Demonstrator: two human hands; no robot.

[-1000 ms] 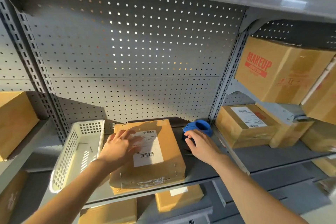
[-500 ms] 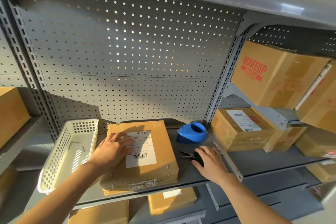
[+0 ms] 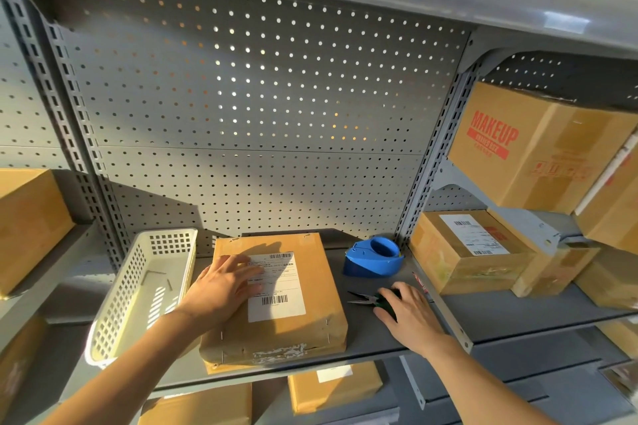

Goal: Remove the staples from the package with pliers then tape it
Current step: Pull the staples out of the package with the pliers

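Barely begun: staples still stud the package [image 3: 276, 300] under the flat, open left hand [image 3: 221, 286], while right of it the right hand [image 3: 411, 314] curls its fingers [image 3: 388, 293] onto the pliers [image 3: 366, 300], tape untouched.

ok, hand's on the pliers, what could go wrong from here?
1. The right hand covers the pliers handles while the pointed tips face the package; a hasty pickup could jab it or the left hand.
2. The package's near edge sits at the shelf lip; prying staples could drag it off.
3. Pulled staples may scatter instead of landing in the white basket.
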